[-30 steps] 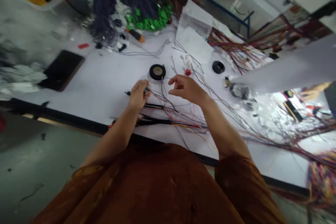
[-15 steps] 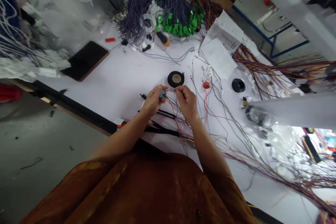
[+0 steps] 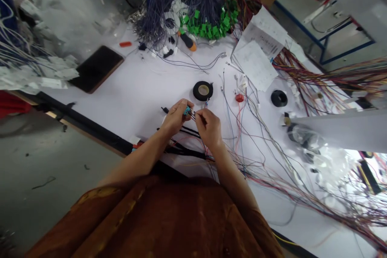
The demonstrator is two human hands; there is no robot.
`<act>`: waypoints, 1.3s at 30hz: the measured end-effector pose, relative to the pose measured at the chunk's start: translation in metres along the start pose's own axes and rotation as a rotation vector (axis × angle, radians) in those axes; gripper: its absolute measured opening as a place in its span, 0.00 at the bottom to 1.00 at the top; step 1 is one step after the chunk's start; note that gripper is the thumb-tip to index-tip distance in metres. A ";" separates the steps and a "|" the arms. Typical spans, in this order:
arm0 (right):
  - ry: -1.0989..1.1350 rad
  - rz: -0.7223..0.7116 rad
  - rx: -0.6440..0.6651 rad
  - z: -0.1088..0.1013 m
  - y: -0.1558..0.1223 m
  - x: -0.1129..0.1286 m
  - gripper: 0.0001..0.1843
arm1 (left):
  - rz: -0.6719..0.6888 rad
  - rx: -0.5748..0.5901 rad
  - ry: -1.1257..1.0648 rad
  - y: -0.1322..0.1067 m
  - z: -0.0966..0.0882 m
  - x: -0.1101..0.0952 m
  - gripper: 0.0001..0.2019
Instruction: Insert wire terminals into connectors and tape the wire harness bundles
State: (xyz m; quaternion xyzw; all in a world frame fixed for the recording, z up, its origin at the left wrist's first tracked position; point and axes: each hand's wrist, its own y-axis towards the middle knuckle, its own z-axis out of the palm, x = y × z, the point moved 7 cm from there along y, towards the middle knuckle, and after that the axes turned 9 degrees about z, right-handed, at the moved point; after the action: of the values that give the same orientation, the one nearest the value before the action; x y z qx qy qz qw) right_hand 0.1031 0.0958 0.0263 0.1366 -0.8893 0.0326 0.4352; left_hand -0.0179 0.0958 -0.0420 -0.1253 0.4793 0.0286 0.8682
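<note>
Left hand (image 3: 175, 117) grips a small blue connector (image 3: 187, 110) between fingers and thumb, near the middle of the head view. Right hand (image 3: 209, 130) lies just beside it at 3 o'clock, fingertips (image 3: 198, 116) pinched on thin wires (image 3: 192, 115) close to the connector. Both hands are over a white workbench (image 3: 127, 105). A thick black wire harness (image 3: 187, 154) lies under them at 6 o'clock. A roll of black tape (image 3: 202, 90) sits near them at 12 o'clock, not touching either hand. A red round part (image 3: 239, 98) lies at 2 o'clock among loose coloured wires (image 3: 256, 145), with printed papers (image 3: 255, 64) beyond it. A black ring (image 3: 279, 98) lies further off at 3 o'clock. A dark tablet (image 3: 96, 69) lies at 10 o'clock. At 12 o'clock, well apart from the hands, are a dark wire bundle (image 3: 181, 4), green connectors (image 3: 208, 26) and an orange-handled screwdriver (image 3: 187, 41).
</note>
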 end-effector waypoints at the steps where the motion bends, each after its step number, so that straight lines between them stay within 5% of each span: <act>1: 0.009 -0.008 -0.014 0.000 -0.003 -0.001 0.10 | 0.002 0.001 -0.002 0.000 0.000 -0.001 0.18; 26: -0.239 -0.022 0.015 0.009 -0.008 0.001 0.16 | 0.124 0.097 0.376 -0.007 0.003 -0.011 0.18; 36: -0.095 0.004 0.028 0.008 -0.011 -0.009 0.14 | 0.095 0.128 0.396 -0.011 0.009 -0.015 0.19; 39: -0.101 -0.002 -0.055 0.004 -0.012 -0.007 0.12 | 0.065 0.199 0.388 -0.012 0.010 -0.012 0.18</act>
State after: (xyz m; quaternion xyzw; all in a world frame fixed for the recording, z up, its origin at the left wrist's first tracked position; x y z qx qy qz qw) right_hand 0.1073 0.0853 0.0182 0.1271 -0.9105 0.0009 0.3935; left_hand -0.0143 0.0872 -0.0244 -0.0266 0.6418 -0.0153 0.7663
